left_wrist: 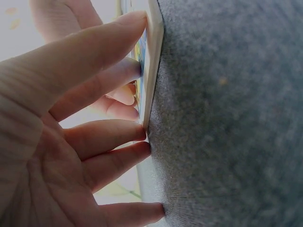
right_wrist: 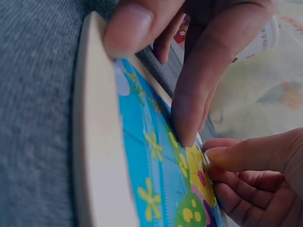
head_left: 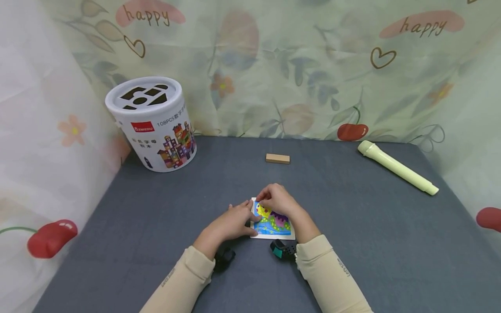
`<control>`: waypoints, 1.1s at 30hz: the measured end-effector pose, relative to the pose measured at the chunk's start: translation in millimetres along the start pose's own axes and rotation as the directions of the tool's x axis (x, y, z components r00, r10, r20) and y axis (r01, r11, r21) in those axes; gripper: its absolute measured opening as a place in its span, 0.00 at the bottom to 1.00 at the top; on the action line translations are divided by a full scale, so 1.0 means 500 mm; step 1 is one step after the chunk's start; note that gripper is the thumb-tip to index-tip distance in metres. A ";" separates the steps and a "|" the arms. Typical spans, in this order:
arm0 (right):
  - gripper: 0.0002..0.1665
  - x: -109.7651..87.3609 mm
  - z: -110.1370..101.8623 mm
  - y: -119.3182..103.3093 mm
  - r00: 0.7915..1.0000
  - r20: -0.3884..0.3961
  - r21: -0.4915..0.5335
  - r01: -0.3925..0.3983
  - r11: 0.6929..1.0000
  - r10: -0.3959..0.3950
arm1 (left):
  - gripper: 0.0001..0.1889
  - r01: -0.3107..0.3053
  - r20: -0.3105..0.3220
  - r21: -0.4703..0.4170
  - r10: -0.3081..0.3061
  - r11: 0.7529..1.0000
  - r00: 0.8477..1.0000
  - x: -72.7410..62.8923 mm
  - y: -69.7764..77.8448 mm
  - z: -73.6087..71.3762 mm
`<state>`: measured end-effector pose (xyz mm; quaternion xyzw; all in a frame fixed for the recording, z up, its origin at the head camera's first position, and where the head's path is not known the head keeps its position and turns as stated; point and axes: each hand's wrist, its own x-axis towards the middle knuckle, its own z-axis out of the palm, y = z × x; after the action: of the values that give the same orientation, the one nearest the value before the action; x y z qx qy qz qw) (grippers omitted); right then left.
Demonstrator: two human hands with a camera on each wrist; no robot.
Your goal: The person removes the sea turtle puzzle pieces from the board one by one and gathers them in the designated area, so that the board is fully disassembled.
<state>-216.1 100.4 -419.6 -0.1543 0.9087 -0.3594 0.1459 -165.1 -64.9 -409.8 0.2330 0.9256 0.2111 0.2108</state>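
A small picture puzzle [head_left: 272, 224] with a pale frame lies on the dark cloth, showing a yellow, green and purple figure on blue. My left hand [head_left: 234, 221] spreads over its left side. The left thumb [left_wrist: 125, 30] rests on the near left corner of the frame, and the index finger touches the picture beside the yellow part. Its other fingertips reach the frame's side and the cloth. At the far left edge, my right hand [head_left: 279, 201] has its thumb and curled fingers [right_wrist: 232, 189] close together against the yellow part; I cannot tell whether they pinch a piece.
A wooden block [head_left: 278, 158] lies beyond the puzzle. A white lidded bucket [head_left: 156, 130] with shaped holes stands at the back left. The pale microphone-shaped stick [head_left: 399, 168] lies at the right. Patterned curtains [head_left: 250, 69] border the table's back and sides.
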 end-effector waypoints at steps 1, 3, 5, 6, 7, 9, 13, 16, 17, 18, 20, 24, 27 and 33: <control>0.07 -0.001 0.000 0.000 1.000 0.000 -0.002 0.001 1.000 -0.001 | 0.24 0.000 -0.001 -0.001 0.000 1.000 1.000 0.000 0.000 0.000; 0.08 -0.002 -0.001 -0.001 1.000 0.004 -0.010 0.011 1.000 -0.011 | 0.23 0.001 -0.002 -0.003 -0.001 1.000 1.000 0.000 0.000 0.001; 0.08 -0.003 -0.002 -0.003 1.000 0.012 -0.021 0.026 0.999 -0.026 | 0.23 0.003 -0.001 -0.003 -0.003 1.000 1.000 -0.001 0.001 0.000; 0.08 -0.004 -0.002 -0.004 0.999 0.017 -0.027 0.030 0.999 -0.030 | 0.23 0.004 0.000 -0.003 -0.004 1.000 1.000 -0.002 0.001 -0.001; 0.08 -0.004 -0.003 -0.005 0.999 0.023 -0.036 0.040 0.999 -0.039 | 0.23 0.005 0.002 -0.004 -0.005 1.000 1.000 -0.002 0.001 -0.002; 0.08 -0.003 -0.001 -0.007 0.999 0.030 -0.049 0.047 0.998 -0.046 | 0.23 0.006 0.004 -0.010 -0.006 1.000 1.000 -0.004 0.002 -0.003; 0.06 0.002 0.005 -0.010 0.999 0.016 -0.049 0.038 0.998 -0.037 | 0.23 -0.003 0.001 -0.019 0.003 1.000 1.000 -0.005 0.001 -0.004; 0.03 0.003 0.009 -0.011 1.000 -0.003 -0.039 0.021 0.999 -0.021 | 0.23 -0.017 -0.005 -0.020 0.017 1.000 1.000 -0.004 -0.001 -0.002; 0.02 0.003 0.010 -0.012 1.000 -0.007 -0.035 0.010 0.999 -0.010 | 0.23 -0.022 -0.006 -0.018 0.022 1.000 1.000 -0.004 -0.002 -0.001; 0.02 0.003 0.010 -0.012 1.000 -0.009 -0.030 -0.001 1.000 0.001 | 0.23 -0.026 -0.006 -0.017 0.026 1.000 1.000 -0.004 -0.002 0.000; 0.01 0.003 0.011 -0.013 1.000 -0.009 -0.021 -0.024 1.000 0.023 | 0.23 -0.028 -0.003 -0.020 0.028 0.999 1.000 -0.003 -0.003 0.001; 0.02 0.004 0.010 -0.012 0.999 -0.001 -0.008 -0.038 0.999 0.038 | 0.23 -0.025 0.003 -0.028 0.026 0.999 1.000 0.000 -0.004 0.002; 0.02 0.005 0.008 -0.009 1.000 0.010 0.008 -0.027 1.000 0.027 | 0.23 -0.026 0.004 -0.025 0.026 0.999 1.000 0.000 -0.004 0.002; 0.05 0.006 0.005 -0.004 0.999 0.033 0.036 -0.038 0.999 0.037 | 0.23 -0.019 0.004 -0.023 0.019 1.000 1.000 0.000 -0.004 0.001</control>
<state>-217.6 96.2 -420.4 -0.1401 0.9022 -0.3708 0.1700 -165.6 -66.4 -411.3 0.2399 0.9203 0.2233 0.2136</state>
